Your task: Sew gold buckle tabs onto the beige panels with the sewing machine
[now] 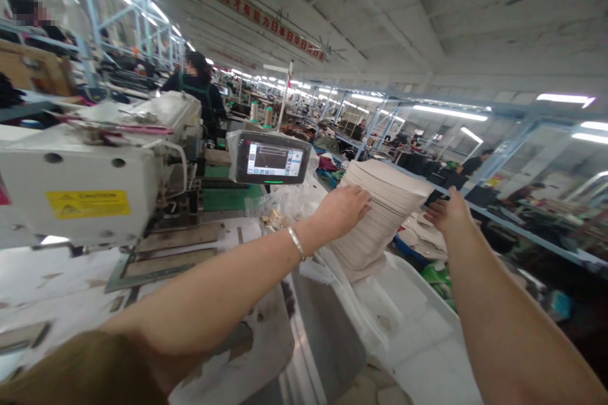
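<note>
A tall, tilted stack of beige fabric pieces [377,215] stands above a white plastic tub [418,329]. My left hand [344,212] lies flat against the stack's left side, pressing on the layers. My right hand [446,213] is at the stack's right end, with its fingers spread and its fingertips at or very near the edge. The stack's lower end is partly hidden behind my left forearm and the folds of white plastic.
An industrial sewing machine [80,190] with a yellow caution label stands to the left, beside a touch-screen control panel [273,161] wrapped in clear plastic. A co-worker [197,92] stands beyond it. Long rows of workstations fill the hall.
</note>
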Available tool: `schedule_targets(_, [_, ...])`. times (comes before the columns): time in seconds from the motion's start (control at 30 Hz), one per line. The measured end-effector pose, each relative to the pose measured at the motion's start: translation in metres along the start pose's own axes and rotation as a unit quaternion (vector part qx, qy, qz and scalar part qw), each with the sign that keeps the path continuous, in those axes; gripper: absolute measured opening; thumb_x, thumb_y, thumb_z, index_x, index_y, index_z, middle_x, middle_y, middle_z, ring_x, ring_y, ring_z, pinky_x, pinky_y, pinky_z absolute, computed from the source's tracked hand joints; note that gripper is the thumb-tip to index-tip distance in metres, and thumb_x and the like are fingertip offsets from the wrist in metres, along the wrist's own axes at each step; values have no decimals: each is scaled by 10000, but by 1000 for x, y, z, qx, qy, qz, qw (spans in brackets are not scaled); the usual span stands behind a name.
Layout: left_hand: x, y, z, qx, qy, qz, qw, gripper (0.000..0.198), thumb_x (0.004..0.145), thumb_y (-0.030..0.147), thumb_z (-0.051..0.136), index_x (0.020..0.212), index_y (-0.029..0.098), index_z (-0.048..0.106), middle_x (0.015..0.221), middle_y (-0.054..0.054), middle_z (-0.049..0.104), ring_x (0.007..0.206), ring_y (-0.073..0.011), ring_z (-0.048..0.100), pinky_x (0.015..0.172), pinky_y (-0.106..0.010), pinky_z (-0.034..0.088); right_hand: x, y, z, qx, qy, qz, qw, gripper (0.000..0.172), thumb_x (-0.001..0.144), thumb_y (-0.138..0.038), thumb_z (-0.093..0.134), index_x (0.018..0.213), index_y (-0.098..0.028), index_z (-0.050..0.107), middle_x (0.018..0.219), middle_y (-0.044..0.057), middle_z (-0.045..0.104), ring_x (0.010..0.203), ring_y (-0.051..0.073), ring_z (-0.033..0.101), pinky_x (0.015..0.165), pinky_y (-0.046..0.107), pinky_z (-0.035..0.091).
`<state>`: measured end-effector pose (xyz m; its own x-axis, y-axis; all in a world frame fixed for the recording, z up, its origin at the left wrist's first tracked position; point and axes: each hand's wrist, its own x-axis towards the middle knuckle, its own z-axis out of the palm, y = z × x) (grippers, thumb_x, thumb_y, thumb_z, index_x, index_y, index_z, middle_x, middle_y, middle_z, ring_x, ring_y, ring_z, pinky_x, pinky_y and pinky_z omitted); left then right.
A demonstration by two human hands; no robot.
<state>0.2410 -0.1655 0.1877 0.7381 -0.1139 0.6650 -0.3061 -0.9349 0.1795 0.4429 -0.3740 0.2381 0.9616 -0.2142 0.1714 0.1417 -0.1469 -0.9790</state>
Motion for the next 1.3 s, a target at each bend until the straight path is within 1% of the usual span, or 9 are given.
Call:
schedule_targets(0.13, [63, 11, 6, 141, 38, 121, 982, 289, 939, 281, 536, 1166, 104, 568, 1170, -116, 609, 1131, -250, 545, 999, -345, 388, -7, 2, 26, 51, -27, 61, 996, 230, 890, -404, 489, 987, -221, 590, 921, 53, 632, 706, 165, 591, 708, 367, 506])
schedule_targets(0.27, [94, 13, 25, 201, -2, 161, 966, 548, 898, 410, 601, 1312, 71, 482, 1270, -165, 575, 1178, -317, 526, 998, -401, 371, -7, 8, 36, 94, -15, 67, 993, 140, 838, -334, 538, 944, -265, 600, 901, -5, 636, 704, 164, 579, 677, 345, 514])
schedule_targets(0.43, [107, 8, 36, 218, -55, 180, 958, 490, 939, 480, 503, 1261, 111, 515, 1163, -158, 631, 999, -306, 636, 815, -369, 442, 7, 17, 35, 79, -7, 66, 995, 180, 840, -398, 522, 942, -269, 595, 932, -6, 638, 734, 165, 577, 649, 323, 505])
schedule_targets(0.6, [107, 4, 35, 245, -31, 217, 944, 462, 965, 480, 440, 1190, 86, 528, 1062, -176, 653, 946, -313, 660, 711, -347, 441, 14, 26, 34, 79, -8, 37, 996, 247, 845, -476, 515, 949, -262, 582, 954, 8, 628, 775, 172, 564, 642, 303, 484])
schedule_targets(0.73, [108, 5, 36, 233, -15, 192, 953, 408, 971, 397, 429, 1214, 75, 488, 1027, -175, 655, 934, -300, 666, 675, -330, 426, 14, 26, 34, 73, 5, 41, 996, 316, 876, -548, 437, 924, -261, 562, 887, -2, 601, 734, 169, 550, 620, 305, 472])
schedule_targets(0.9, [114, 8, 34, 200, -14, 178, 964, 472, 864, 343, 547, 1252, 93, 451, 1018, -141, 672, 904, -287, 662, 642, -316, 414, 7, 25, 31, 87, 0, 54, 995, 390, 921, -570, 319, 900, -247, 538, 847, 1, 587, 700, 165, 562, 599, 305, 478])
schedule_targets(1.0, [117, 10, 30, 196, -32, 179, 963, 555, 797, 391, 610, 1249, 105, 460, 1006, -145, 688, 899, -303, 660, 662, -327, 424, -5, 27, 29, 72, 45, -56, 995, 394, 943, -538, 281, 931, -237, 536, 891, 31, 592, 779, 185, 590, 636, 322, 495])
schedule_targets(1.17, [117, 10, 26, 195, -37, 132, 971, 469, 841, 364, 549, 1198, 64, 507, 964, -183, 703, 907, -323, 672, 695, -350, 450, -53, 38, 27, 49, 150, -247, 956, 359, 963, -476, 262, 1034, -223, 506, 1011, 89, 581, 938, 223, 583, 777, 376, 490])
schedule_targets(1.3, [113, 8, 24, 143, -3, 55, 988, 402, 860, 355, 537, 1152, 80, 525, 958, -161, 703, 920, -297, 675, 750, -340, 468, -100, 53, 32, -76, 112, -448, 884, 284, 941, -400, 376, 1046, -174, 511, 981, 129, 599, 937, 258, 572, 843, 417, 456])
